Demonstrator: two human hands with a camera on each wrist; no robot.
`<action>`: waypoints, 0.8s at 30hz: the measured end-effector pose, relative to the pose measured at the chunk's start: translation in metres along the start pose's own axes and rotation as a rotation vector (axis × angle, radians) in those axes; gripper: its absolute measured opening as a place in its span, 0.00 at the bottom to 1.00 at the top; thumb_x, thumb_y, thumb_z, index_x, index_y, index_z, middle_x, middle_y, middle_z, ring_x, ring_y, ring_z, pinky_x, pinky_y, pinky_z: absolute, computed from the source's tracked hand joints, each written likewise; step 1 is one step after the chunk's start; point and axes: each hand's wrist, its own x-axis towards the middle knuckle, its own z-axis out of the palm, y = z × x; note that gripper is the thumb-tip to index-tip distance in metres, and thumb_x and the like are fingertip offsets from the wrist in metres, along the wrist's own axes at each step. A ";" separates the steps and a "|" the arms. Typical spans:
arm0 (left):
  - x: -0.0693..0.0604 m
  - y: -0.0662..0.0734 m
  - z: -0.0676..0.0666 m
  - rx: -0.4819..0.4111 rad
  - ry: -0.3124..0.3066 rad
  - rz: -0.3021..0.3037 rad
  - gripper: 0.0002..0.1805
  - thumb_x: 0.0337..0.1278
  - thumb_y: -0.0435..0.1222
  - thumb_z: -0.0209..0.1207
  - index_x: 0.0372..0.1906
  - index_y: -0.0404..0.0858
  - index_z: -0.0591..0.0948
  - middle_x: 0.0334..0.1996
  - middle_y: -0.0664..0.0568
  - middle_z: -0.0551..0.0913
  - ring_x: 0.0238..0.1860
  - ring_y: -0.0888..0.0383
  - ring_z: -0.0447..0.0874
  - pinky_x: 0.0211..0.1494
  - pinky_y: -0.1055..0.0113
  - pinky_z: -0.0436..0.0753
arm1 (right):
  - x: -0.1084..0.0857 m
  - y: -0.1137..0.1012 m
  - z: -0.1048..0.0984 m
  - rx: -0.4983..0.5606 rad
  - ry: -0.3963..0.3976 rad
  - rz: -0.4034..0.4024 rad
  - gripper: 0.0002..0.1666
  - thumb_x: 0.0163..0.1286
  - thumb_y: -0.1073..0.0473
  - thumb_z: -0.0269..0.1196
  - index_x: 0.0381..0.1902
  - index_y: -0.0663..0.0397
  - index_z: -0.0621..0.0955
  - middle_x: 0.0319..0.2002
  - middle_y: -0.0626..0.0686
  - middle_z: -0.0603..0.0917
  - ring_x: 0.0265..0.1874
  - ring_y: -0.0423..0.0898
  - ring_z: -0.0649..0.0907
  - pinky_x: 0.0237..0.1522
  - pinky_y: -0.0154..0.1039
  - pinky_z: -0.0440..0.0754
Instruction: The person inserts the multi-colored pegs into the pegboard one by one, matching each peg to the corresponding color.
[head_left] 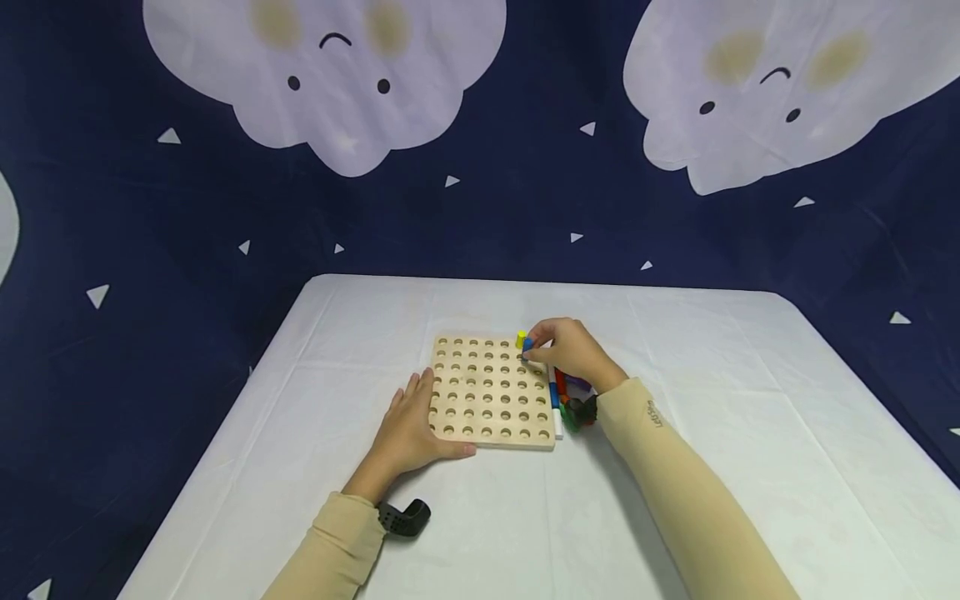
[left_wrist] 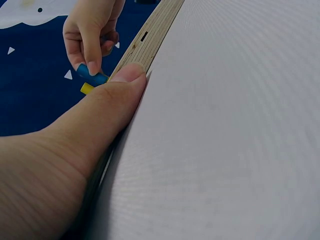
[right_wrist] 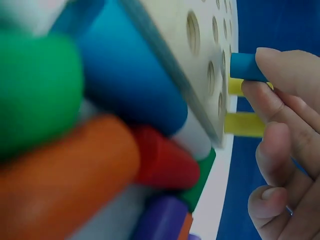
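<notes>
A pale wooden pegboard (head_left: 517, 445) with rows of round holes lies on the table. My left hand (head_left: 405, 429) braces it, fingers along the left side and thumb against the near edge. At the far right of the board, my right hand (head_left: 573, 350) pinches a blue peg (right_wrist: 245, 66) between thumb and index finger. The peg's lower end is at a hole; how deep it sits I cannot tell. Beside it a yellow peg (head_left: 521, 339) stands upright in the board. A second yellow peg (right_wrist: 244, 124) shows in the right wrist view, while the hand hides it from the head view.
Loose pegs lie along the board's right side, among them a white one (head_left: 558, 425), a red one (right_wrist: 167, 160), an orange one (right_wrist: 70, 180) and a purple one (right_wrist: 160, 220). White cloth covers the table (head_left: 360, 333). A dark blue patterned curtain (head_left: 525, 208) hangs behind.
</notes>
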 end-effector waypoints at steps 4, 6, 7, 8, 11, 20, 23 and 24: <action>0.000 -0.001 0.000 -0.001 0.003 -0.001 0.81 0.21 0.64 0.78 0.79 0.30 0.46 0.78 0.34 0.50 0.80 0.41 0.43 0.83 0.48 0.44 | 0.002 -0.004 0.004 -0.008 -0.004 -0.003 0.09 0.61 0.54 0.73 0.36 0.48 0.84 0.38 0.50 0.87 0.36 0.47 0.81 0.39 0.40 0.79; 0.000 -0.001 0.001 0.000 0.006 0.002 0.81 0.21 0.65 0.78 0.78 0.30 0.46 0.78 0.34 0.50 0.80 0.41 0.44 0.83 0.48 0.44 | 0.003 -0.005 0.005 -0.016 -0.004 0.001 0.09 0.60 0.54 0.73 0.35 0.48 0.84 0.38 0.50 0.87 0.37 0.47 0.82 0.41 0.41 0.79; 0.000 -0.001 0.001 -0.001 0.006 0.004 0.81 0.20 0.65 0.78 0.78 0.30 0.46 0.78 0.34 0.50 0.80 0.41 0.44 0.83 0.48 0.44 | 0.003 -0.005 0.005 -0.020 -0.004 0.004 0.09 0.60 0.54 0.73 0.35 0.48 0.84 0.38 0.50 0.87 0.38 0.48 0.82 0.42 0.41 0.79; 0.001 -0.002 0.001 -0.002 0.005 0.005 0.81 0.21 0.65 0.78 0.78 0.30 0.46 0.78 0.34 0.50 0.80 0.41 0.44 0.83 0.48 0.44 | 0.004 -0.006 0.006 -0.021 -0.006 0.010 0.09 0.60 0.55 0.74 0.35 0.48 0.84 0.38 0.50 0.87 0.39 0.48 0.82 0.43 0.42 0.79; 0.001 -0.002 0.001 -0.003 0.005 0.005 0.81 0.20 0.65 0.78 0.78 0.30 0.46 0.78 0.34 0.50 0.80 0.41 0.43 0.83 0.48 0.44 | 0.004 -0.006 0.007 -0.041 -0.014 0.034 0.09 0.59 0.54 0.74 0.35 0.47 0.84 0.38 0.49 0.88 0.42 0.49 0.82 0.49 0.46 0.79; 0.001 -0.002 0.001 -0.005 0.002 -0.001 0.81 0.20 0.65 0.78 0.79 0.31 0.46 0.78 0.35 0.50 0.80 0.41 0.43 0.83 0.48 0.44 | 0.001 -0.012 0.007 -0.138 -0.007 0.019 0.10 0.57 0.53 0.75 0.35 0.48 0.86 0.36 0.47 0.88 0.42 0.49 0.83 0.53 0.48 0.80; 0.001 -0.002 0.001 -0.004 0.001 -0.006 0.81 0.20 0.65 0.78 0.79 0.31 0.46 0.78 0.35 0.50 0.80 0.41 0.43 0.83 0.48 0.44 | -0.001 -0.012 0.005 -0.142 -0.015 0.012 0.12 0.58 0.52 0.74 0.38 0.49 0.87 0.38 0.48 0.89 0.44 0.49 0.84 0.54 0.49 0.80; 0.001 -0.002 0.002 -0.002 0.002 -0.007 0.81 0.20 0.65 0.78 0.79 0.31 0.46 0.78 0.35 0.50 0.80 0.41 0.44 0.83 0.48 0.44 | -0.002 -0.012 0.004 -0.135 -0.015 0.017 0.13 0.59 0.52 0.74 0.39 0.49 0.87 0.38 0.48 0.89 0.45 0.49 0.84 0.54 0.49 0.80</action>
